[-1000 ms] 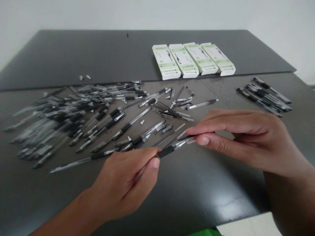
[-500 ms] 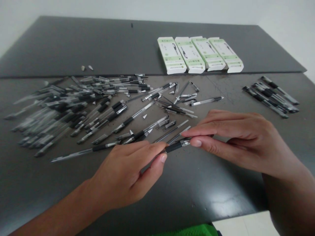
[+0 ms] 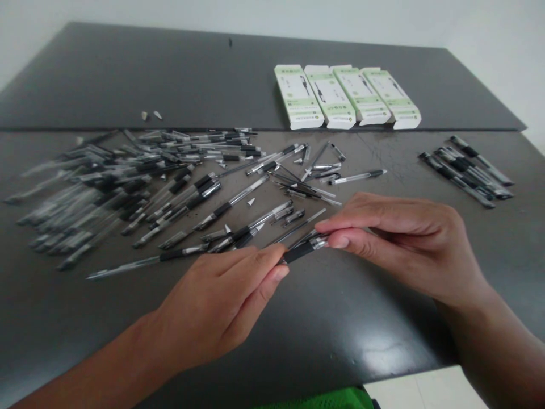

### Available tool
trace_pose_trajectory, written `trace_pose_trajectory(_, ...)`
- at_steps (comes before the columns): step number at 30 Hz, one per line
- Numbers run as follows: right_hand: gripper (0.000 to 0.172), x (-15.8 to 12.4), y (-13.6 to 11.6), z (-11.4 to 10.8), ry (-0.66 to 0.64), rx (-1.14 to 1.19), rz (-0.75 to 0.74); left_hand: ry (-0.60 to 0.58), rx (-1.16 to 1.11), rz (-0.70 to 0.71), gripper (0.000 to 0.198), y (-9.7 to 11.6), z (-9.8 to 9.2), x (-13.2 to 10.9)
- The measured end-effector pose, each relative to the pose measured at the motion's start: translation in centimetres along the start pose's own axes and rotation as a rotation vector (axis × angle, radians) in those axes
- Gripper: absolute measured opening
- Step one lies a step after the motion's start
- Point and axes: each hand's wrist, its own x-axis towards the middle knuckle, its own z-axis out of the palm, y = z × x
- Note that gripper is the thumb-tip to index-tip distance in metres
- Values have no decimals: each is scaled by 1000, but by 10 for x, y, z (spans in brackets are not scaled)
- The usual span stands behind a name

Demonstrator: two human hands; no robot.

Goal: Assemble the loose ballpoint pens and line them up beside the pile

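Between my two hands is a gel pen point(image 3: 300, 251) with a black rubber grip and a clear end, tilted up toward the right. My left hand point(image 3: 225, 301) is closed, thumb and fingers pinching the pen's lower left end. At its clear upper end, the thumb and fingertips of my right hand point(image 3: 404, 244) are closed round it; that tip is hidden by the fingers. Just beyond the held pen lie thin ink refills point(image 3: 293, 226). Past my left knuckles rest more pens point(image 3: 244, 230) and a loose clear cap point(image 3: 294, 216).
A large heap of pens and parts point(image 3: 114, 182) covers the table's left side. Several pens point(image 3: 468, 170) lie grouped at the right. Behind stand several green-and-white pen boxes point(image 3: 300, 96), flat on a raised dark board point(image 3: 170, 74). Small white tips point(image 3: 251, 201) are scattered about.
Both hands keep their hold on the pen. My right hand has shifted slightly left, and the left thumb and fingers sit closer together.
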Motion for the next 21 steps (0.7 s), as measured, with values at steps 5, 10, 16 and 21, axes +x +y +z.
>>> trace_pose_trajectory(5, 25, 1, 1, 1, -3, 4, -14, -2, 11, 7, 21, 0, 0, 0)
trace_pose_trajectory(10, 25, 0, 1, 2, -5, 14, -28, -5, -3, 17, 20, 1, -2, 2)
trace_pose_trajectory(16, 27, 0, 2, 3, -15, 5, -36, -35, 19, 12, 20, 1, -3, 3)
trace_pose_trajectory(21, 28, 0, 2, 6, 25, 54, 12, -44, -25, -30, 20, 2, -4, 5)
